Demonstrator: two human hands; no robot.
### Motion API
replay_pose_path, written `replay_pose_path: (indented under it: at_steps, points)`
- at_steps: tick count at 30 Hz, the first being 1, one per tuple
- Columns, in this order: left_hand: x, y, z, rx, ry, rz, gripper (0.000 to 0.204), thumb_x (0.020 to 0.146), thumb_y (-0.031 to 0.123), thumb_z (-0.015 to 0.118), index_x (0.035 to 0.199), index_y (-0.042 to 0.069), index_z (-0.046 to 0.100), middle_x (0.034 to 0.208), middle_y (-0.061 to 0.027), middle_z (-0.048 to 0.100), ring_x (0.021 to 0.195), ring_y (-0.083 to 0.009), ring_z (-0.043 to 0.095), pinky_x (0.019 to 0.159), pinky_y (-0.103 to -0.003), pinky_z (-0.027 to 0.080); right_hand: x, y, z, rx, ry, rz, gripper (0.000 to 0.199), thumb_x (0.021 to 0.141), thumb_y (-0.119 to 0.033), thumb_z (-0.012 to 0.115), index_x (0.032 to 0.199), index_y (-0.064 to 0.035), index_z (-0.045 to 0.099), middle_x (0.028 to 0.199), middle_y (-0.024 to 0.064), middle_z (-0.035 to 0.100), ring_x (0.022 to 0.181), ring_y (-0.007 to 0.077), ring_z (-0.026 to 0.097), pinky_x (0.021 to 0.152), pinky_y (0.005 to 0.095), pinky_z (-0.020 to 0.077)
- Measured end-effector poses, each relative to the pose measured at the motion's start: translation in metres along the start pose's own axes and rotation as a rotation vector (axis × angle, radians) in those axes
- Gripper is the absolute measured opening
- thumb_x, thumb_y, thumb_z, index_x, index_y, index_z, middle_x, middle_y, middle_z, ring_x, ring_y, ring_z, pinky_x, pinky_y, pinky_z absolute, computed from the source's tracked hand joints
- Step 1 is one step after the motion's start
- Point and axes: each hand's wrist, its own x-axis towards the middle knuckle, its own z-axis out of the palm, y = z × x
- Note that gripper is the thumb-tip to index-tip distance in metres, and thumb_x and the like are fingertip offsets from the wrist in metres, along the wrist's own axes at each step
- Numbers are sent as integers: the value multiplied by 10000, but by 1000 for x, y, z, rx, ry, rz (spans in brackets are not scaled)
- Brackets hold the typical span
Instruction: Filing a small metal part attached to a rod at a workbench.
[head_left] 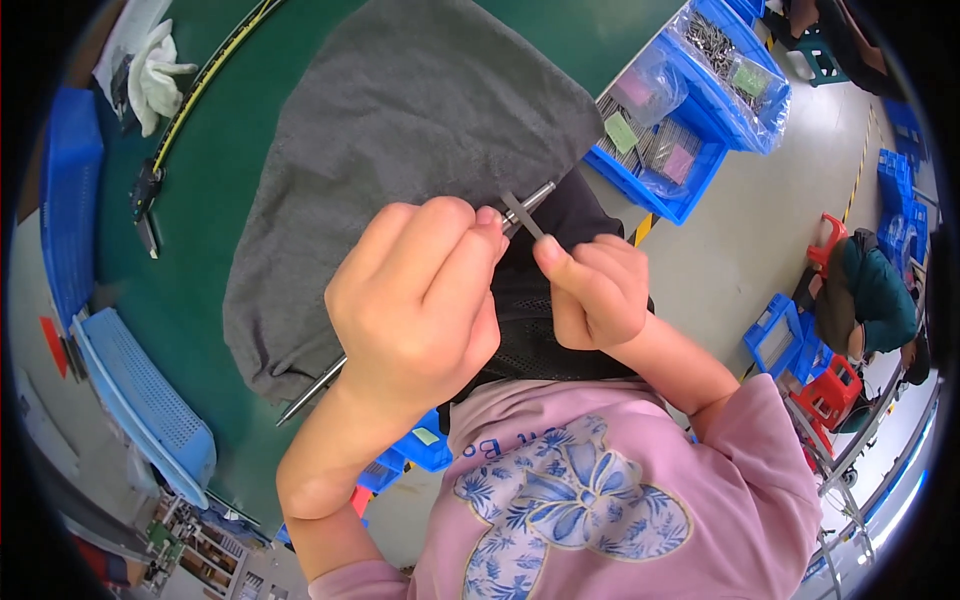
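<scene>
At the centre of the frame my left hand (415, 300) is curled shut around a long thin metal rod (310, 392), whose ends poke out lower left and upper right of my fist. My right hand (592, 290) pinches a small flat grey strip (522, 214) between thumb and forefinger, touching the rod's tip. Behind lies a grey cloth (400, 130) on the green table (210, 200); blue bins (700, 120) sit upper right.

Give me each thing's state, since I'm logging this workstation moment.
Left hand: closed around the long thin metal rod.
Right hand: pinching the small flat grey metal strip at the rod's tip.
Grey cloth: spread flat on the green table.
Blue plastic bins: filled with clear bagged metal parts.
</scene>
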Motion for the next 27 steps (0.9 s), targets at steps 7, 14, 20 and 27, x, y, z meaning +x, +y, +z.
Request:
replay_pose_path:
  at_steps: [7, 14, 20, 27]
  points:
    - [1, 0, 0, -5, -2, 10, 154, 643, -42, 700, 763, 25, 629, 740, -42, 555, 587, -202, 518, 489, -314, 423, 1, 4, 7, 23, 54, -34, 478, 594, 1, 622, 1064, -23, 710, 521, -14, 317, 380, 123, 318, 379, 273, 247]
    - [3, 0, -3, -12, -28, 16, 168, 644, -50, 703, 772, 28, 627, 746, -43, 560, 590, -206, 524, 494, -317, 426, 13, 3, 16, 43, 121, -69, 489, 596, -2, 608, 1075, -14, 705, 510, -19, 333, 380, 119, 332, 380, 262, 259]
    - [4, 0, -1, -11, -16, 13, 177, 637, -61, 706, 766, 26, 622, 738, -46, 557, 586, -208, 522, 493, -319, 426, 17, 8, 19, 73, 147, -101, 524, 569, 13, 601, 1084, -9, 698, 523, -11, 352, 384, 120, 332, 382, 262, 264]
    - [3, 1, 0, -12, -32, -8, 168, 640, -59, 705, 754, 28, 617, 728, -47, 548, 582, -209, 516, 487, -319, 420, 5, 17, 17, 104, 82, -117, 523, 587, 19, 627, 1106, -6, 686, 543, -9, 360, 403, 127, 328, 390, 270, 268]
